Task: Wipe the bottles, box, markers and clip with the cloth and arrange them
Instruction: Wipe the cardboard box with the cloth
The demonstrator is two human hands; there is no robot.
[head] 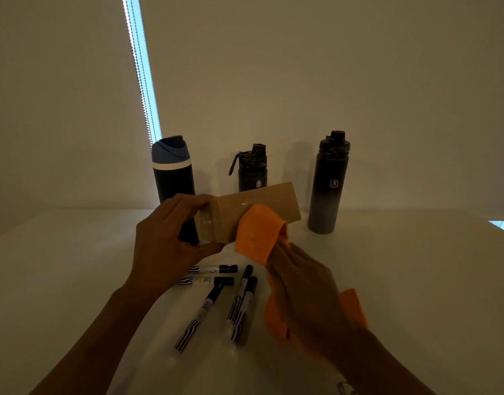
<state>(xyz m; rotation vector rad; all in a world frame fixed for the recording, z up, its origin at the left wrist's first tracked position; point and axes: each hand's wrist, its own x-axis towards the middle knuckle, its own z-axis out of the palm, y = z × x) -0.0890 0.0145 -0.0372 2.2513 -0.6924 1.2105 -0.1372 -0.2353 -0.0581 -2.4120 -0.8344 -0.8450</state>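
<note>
You are holding the box [262, 201] up off the table [402, 280] with your left hand [165, 238], thumb and fingers clamped round its taped left end. Your right hand [305, 283] is gripping the orange cloth [256, 232], bunched over its fingers, and pressing it against the box's near face, toward the right.

To wipe well, you should be running the cloth in long strokes along the whole face, away from the gripped end, then turning the box so each side comes round to the cloth. The end under your left hand will need a change of hold, since that grip is covering it. Light pressure looks enough, as cardboard held by one end is liable to twist.

The box is sitting between your two hands, above the five markers [209, 280] lying loose on the table, so you are working right over them. The three bottles [328, 189] are standing upright along the back, well apart from each other. The clip is not showing clearly anywhere.
</note>
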